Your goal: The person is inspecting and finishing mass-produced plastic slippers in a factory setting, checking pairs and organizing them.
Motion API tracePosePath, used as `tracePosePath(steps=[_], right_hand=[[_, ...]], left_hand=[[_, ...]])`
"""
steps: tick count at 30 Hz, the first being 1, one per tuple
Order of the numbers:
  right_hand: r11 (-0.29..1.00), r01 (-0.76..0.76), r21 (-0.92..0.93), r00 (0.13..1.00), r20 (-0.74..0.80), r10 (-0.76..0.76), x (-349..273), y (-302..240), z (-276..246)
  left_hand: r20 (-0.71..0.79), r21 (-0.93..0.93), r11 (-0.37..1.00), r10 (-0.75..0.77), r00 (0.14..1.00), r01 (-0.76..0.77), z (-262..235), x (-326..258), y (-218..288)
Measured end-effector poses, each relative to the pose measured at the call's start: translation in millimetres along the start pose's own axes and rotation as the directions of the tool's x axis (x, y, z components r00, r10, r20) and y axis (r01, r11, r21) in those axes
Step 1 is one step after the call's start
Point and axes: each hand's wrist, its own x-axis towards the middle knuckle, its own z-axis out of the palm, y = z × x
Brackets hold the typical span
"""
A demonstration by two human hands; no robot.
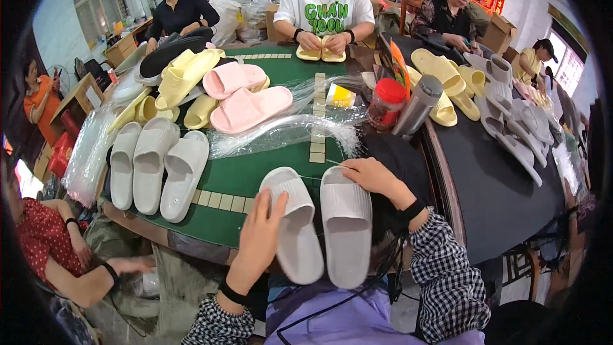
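Observation:
Two light grey slippers lie side by side in front of me, toes away, heels past the table's near edge. My left hand point(260, 233) rests against the outer side of the left slipper point(300, 246), its fingers stretched out along the ribbed strap. My right hand point(377, 179) is closed over the toe and outer strap edge of the right slipper point(348, 246); its thumb is partly hidden. To the left, grey slippers point(148, 166) stand in a row on the green table top point(220, 227). Pink slippers point(252, 108) and yellow slippers point(185, 76) are heaped beyond them.
Clear plastic bags point(274, 134) cover the table's middle. A red-lidded jar point(386, 102) and a grey flask point(419, 105) stand at the right. A black side table point(491, 185) carries more slippers. Across from me a co-worker point(325, 9) holds yellow slippers; another person's arm point(89, 284) reaches in at left.

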Motion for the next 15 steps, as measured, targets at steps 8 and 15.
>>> tracePosePath(steps=[8,15], right_hand=[[0.995,-0.024,0.099,0.978,-0.202,0.044,8,-9,36],[0.944,0.219,0.248,0.92,-0.375,-0.115,16,-56,-26]], left_hand=[[0.189,-0.224,0.943,-0.207,0.96,0.248,-26,-7,-4],[0.299,-0.25,0.958,-0.059,0.952,0.138,-30,2,3]])
